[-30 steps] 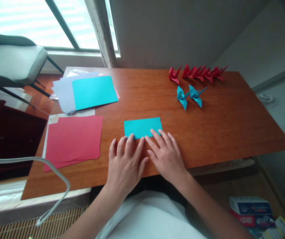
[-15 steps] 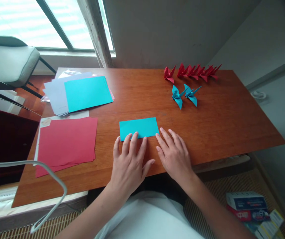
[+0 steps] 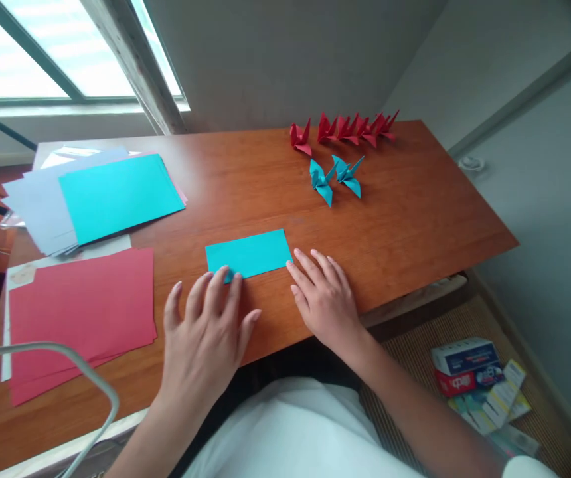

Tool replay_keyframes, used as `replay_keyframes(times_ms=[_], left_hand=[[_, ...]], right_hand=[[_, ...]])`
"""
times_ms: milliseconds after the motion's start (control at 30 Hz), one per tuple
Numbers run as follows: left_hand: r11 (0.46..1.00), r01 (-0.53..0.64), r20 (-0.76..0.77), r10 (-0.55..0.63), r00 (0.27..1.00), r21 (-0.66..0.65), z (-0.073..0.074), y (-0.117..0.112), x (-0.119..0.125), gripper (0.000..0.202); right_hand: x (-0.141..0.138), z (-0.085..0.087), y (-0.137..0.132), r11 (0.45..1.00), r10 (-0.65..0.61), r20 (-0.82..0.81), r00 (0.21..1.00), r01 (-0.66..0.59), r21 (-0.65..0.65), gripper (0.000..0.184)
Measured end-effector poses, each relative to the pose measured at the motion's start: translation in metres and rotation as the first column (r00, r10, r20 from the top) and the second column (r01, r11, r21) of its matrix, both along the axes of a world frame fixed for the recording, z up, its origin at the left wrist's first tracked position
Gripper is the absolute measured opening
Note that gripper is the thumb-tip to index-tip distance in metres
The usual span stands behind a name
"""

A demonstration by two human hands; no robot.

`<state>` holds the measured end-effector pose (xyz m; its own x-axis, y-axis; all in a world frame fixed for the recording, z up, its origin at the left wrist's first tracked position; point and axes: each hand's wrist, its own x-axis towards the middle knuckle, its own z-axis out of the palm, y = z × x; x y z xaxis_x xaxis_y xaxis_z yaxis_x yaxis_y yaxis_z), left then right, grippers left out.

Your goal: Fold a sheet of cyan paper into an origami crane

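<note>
A blue paper rectangle lies flat on the wooden table in front of me. My left hand has its fingers spread, with fingertips at the paper's near left edge. Palm down, my right hand rests beside the paper's right end, fingers extended and the index fingertip at its near right corner. Beyond the paper stand two blue paper cranes, one at the left and one at the right.
Several red paper cranes form a row near the table's back edge. Blue sheets lie over white ones at the left, with red sheets nearer me. A pale cable curves across the lower left. Boxes sit on the floor at right.
The view has turned to the right, so the table's contents appear farther left. My left hand has slid leftward along the paper's near edge; my right hand stays at its right corner.
</note>
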<state>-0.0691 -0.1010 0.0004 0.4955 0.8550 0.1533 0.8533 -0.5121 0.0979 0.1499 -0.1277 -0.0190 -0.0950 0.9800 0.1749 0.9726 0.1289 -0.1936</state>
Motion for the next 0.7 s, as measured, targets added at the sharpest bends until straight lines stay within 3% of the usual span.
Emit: replay_keyframes(times_ms=[133, 233, 333, 467, 700], left_hand=[[0.996, -0.083, -0.035, 0.084, 0.996, 0.02, 0.001, -0.007, -0.028, 0.061], [0.995, -0.099, -0.034, 0.1, 0.994, 0.016, -0.002, -0.014, -0.034, 0.065], [0.994, -0.104, 0.011, 0.103, 0.995, 0.033, -0.003, -0.015, -0.026, 0.069], [0.999, -0.024, 0.056, 0.022, 0.998, 0.031, -0.005, -0.013, -0.005, 0.066], [0.999, 0.036, 0.047, -0.036, 0.998, 0.005, -0.007, -0.011, 0.01, 0.056]], right_hand=[[0.0, 0.0, -0.001, 1.0, 0.002, -0.013, 1.0, -0.002, 0.005, 0.045], [0.0, -0.002, -0.001, 1.0, 0.006, -0.024, 1.0, -0.005, 0.017, 0.044], [0.0, -0.003, 0.001, 0.999, 0.01, -0.038, 0.999, -0.009, 0.037, 0.044], [-0.005, -0.004, 0.0, 0.997, -0.005, -0.074, 0.997, 0.011, 0.076, 0.042], [-0.016, 0.0, -0.006, 0.986, 0.077, -0.312, 0.947, -0.026, 0.165, 0.029]])
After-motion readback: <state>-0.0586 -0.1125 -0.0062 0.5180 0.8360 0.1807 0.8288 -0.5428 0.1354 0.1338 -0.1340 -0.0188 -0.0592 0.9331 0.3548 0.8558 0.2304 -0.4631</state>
